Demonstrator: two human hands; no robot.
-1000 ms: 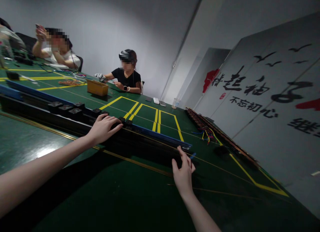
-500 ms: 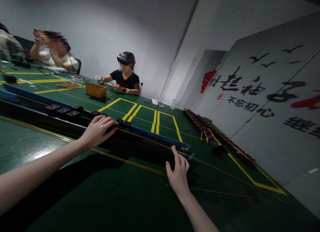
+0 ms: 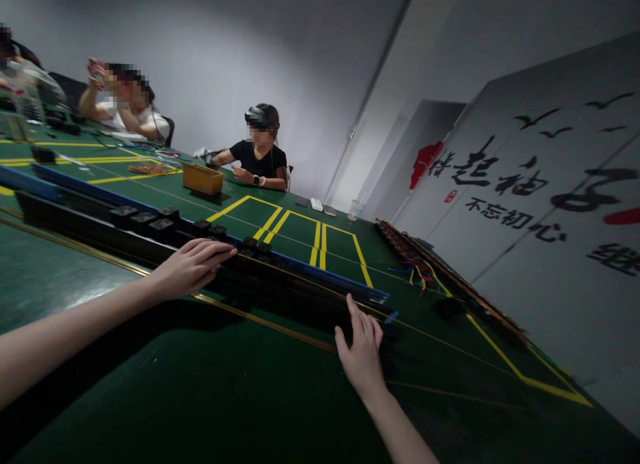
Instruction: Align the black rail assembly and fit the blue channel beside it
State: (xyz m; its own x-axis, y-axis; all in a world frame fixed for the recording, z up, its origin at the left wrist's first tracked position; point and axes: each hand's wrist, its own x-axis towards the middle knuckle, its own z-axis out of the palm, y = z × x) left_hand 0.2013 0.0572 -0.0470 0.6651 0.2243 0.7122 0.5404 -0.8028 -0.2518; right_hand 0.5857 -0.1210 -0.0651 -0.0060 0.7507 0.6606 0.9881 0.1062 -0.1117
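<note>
My left hand point(image 3: 193, 267) lies across a long black rail point(image 3: 295, 291), its fingers stretched out with the tips on or near a thin brass-coloured rod point(image 3: 280, 266). The rod runs along the rail, past my right hand and on over the table. My right hand point(image 3: 361, 347) rests near the rail's right end, index finger extended to the rod and thumb apart. Several small black blocks point(image 3: 161, 228) stand along the rail, left of and beyond my left hand. A blue strip point(image 3: 330, 271) edges the far side. The underside of both hands is hidden.
More brass-coloured rods point(image 3: 270, 325) lie on the green table point(image 3: 225, 397) on the near side. Farther off are a yellow box point(image 3: 203, 179), yellow tape outlines, and a bundle of copper-coloured strips with wires point(image 3: 425, 267) at right. Co-workers sit across the table.
The view has shifted slightly, so the scene sits farther right. My left hand's fingers have flattened and drawn back from the black blocks. My right hand keeps nearly the same place.
</note>
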